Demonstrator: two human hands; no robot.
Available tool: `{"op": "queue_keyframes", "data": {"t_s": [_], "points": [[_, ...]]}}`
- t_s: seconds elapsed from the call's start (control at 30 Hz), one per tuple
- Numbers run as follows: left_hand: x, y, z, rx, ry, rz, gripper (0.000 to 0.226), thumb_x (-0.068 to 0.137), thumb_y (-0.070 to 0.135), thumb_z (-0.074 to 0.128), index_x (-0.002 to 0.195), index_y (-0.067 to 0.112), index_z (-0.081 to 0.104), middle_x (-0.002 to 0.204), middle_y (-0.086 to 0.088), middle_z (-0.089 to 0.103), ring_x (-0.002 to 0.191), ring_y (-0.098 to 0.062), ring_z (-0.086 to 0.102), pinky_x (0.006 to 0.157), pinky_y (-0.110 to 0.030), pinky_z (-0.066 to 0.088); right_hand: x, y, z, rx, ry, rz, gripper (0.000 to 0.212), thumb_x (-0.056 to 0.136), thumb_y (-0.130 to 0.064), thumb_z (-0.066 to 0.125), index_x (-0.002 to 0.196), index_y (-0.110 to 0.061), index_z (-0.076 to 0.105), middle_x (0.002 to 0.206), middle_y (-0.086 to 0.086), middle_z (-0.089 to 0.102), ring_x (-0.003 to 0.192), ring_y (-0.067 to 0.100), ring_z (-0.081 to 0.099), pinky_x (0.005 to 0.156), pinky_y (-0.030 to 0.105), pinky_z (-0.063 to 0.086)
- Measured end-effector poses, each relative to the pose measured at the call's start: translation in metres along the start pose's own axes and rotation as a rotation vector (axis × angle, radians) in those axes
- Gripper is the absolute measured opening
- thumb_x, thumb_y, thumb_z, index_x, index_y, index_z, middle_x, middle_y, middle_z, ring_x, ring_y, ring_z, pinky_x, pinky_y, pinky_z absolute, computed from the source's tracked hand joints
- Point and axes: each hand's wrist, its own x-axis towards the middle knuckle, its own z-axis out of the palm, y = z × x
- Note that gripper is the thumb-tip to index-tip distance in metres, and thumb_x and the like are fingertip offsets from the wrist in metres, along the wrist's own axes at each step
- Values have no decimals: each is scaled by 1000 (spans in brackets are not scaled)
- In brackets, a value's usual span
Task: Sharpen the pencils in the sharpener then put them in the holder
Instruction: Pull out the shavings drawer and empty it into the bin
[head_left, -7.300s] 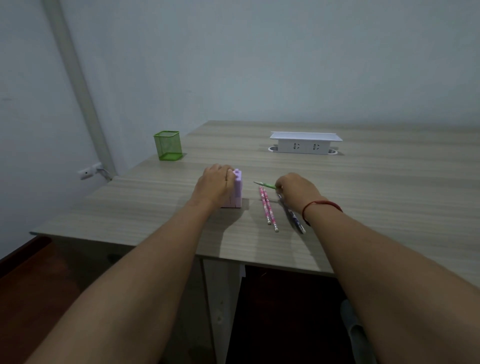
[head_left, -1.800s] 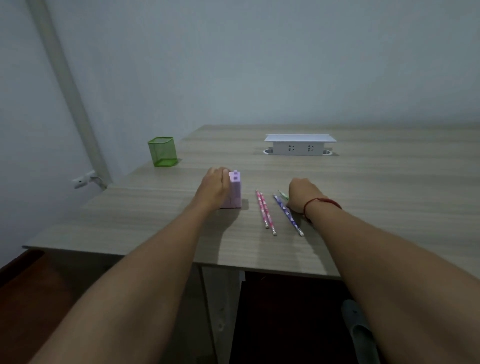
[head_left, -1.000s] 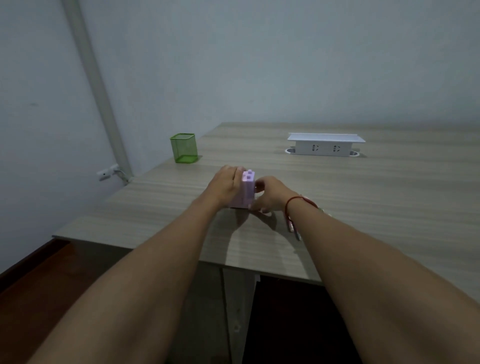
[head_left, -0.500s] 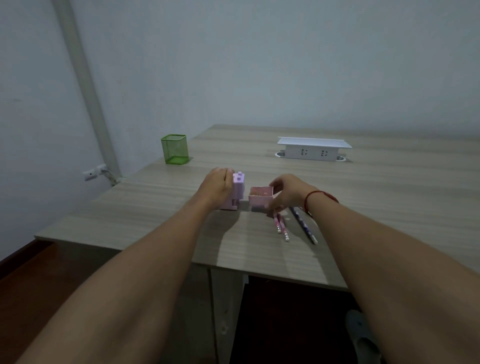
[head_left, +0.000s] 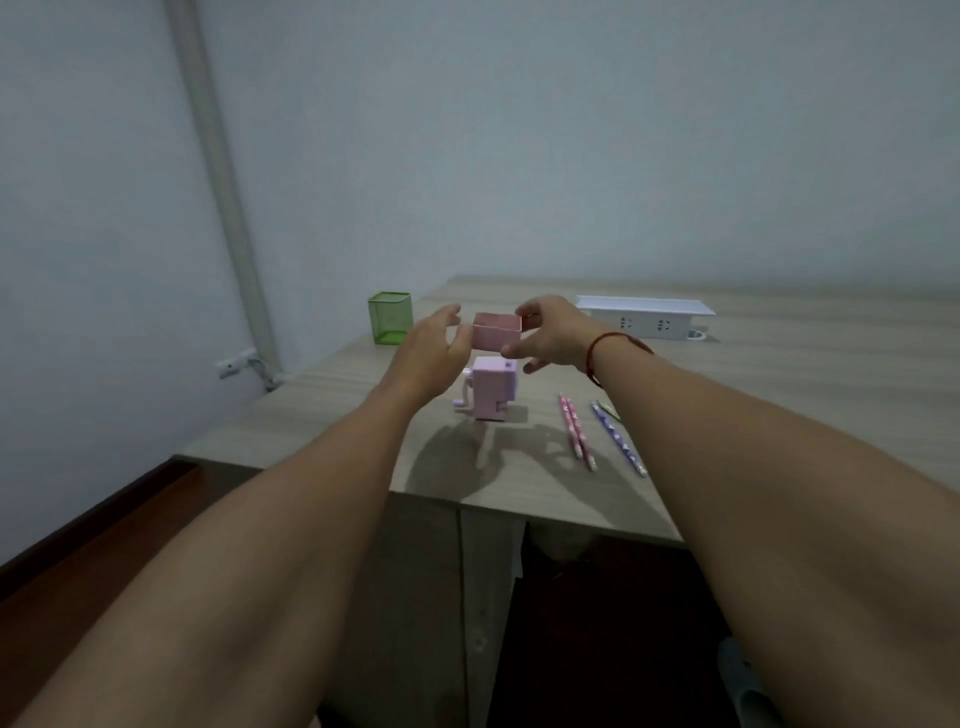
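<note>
A pink crank sharpener (head_left: 491, 388) stands on the wooden table (head_left: 779, 395), its handle on the left. Its pink shavings drawer (head_left: 496, 332) is out and held in the air above it. My right hand (head_left: 553, 332) grips the drawer's right end. My left hand (head_left: 428, 351) touches its left end with the fingers spread. Two pink pencils (head_left: 575, 431), a purple pencil (head_left: 618, 438) and a partly hidden green pencil (head_left: 609, 410) lie to the right of the sharpener. The green mesh holder (head_left: 389, 325) stands at the back left.
A white power strip box (head_left: 647, 317) sits at the back of the table. The table's front edge runs close below the pencils, with dark floor beneath. A wall pipe and a socket are at the left.
My right hand has pulled the drawer out of the sharpener and lifted it. My left hand has let go of the sharpener and risen to the drawer.
</note>
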Motion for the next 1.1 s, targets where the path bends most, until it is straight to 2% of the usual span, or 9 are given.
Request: {"op": "queue_keyframes", "data": {"t_s": [0.13, 0.23, 0.4, 0.5, 0.6, 0.7, 0.87, 0.93, 1.1], "points": [[-26, -14, -48, 8, 59, 20, 34, 92, 26, 39, 115, 17, 62, 102, -4, 66, 94, -26, 60, 73, -31, 46, -5, -36, 44, 11, -77, -84, 51, 86, 3, 69, 133, 4, 49, 132, 19, 55, 115, 36, 61, 88, 42, 57], [-52, -39, -88, 36, 149, -45, 32, 91, 28, 39, 111, 17, 61, 97, -2, 65, 83, -18, 56, 64, -27, 42, -9, -68, 87, -1, -166, -144, 45, 88, 1, 66, 131, 2, 52, 132, 16, 57, 116, 32, 61, 90, 40, 57], [-107, -93, -154, 124, 247, -207, 36, 91, 33, 40, 115, 15, 59, 99, 1, 62, 87, -17, 57, 70, -28, 43, -15, -113, 175, -30, -291, -224, 44, 89, -1, 65, 131, 3, 50, 131, 17, 56, 111, 32, 63, 90, 41, 57], [-139, -129, -182, 164, 304, -304, 33, 91, 30, 42, 113, 14, 60, 102, -4, 65, 87, -19, 60, 71, -28, 43, -19, -127, 233, -9, -392, -260, 41, 89, -1, 65, 128, 3, 53, 123, 15, 60, 96, 25, 63, 89, 40, 57], [-170, -167, -193, 192, 335, -395, 32, 92, 29, 44, 115, 13, 60, 110, -8, 66, 89, -18, 58, 77, -28, 45, -19, -125, 288, -37, -456, -273, 40, 90, -8, 66, 126, 6, 54, 116, 19, 62, 78, 23, 58, 74, 38, 56], [-200, -207, -190, 190, 333, -484, 33, 91, 30, 45, 115, 13, 60, 115, -11, 67, 100, -25, 61, 87, -36, 51, -14, -108, 341, -30, -503, -240, 27, 89, -12, 68, 109, 2, 57, 101, 16, 59, 61, 18, 55, 58, 30, 53], [-256, -276, -153, 129, 267, -635, 33, 88, 34, 45, 114, 19, 59, 109, -4, 68, 93, -20, 64, 81, -36, 55, -6, -43, 430, -4, -608, -140, 71, 85, -15, 73, 145, -3, 37, 132, 16, 51, 97, 29, 61, 57, 28, 53], [-274, -302, -135, 100, 247, -700, 33, 87, 34, 45, 113, 19, 59, 107, -3, 68, 92, -18, 64, 80, -35, 54, -4, -13, 462, 2, -640, -104, 68, 85, -15, 73, 143, -4, 39, 132, 17, 54, 96, 28, 59, 58, 29, 52], [-315, -358, -84, 42, 101, -920, 34, 92, 29, 44, 117, 10, 58, 115, -9, 65, 106, -26, 60, 85, -32, 47, -4, 60, 524, -65, -726, 2, 43, 89, -7, 65, 129, 2, 51, 126, 20, 58, 95, 27, 59, 76, 42, 54]]}}
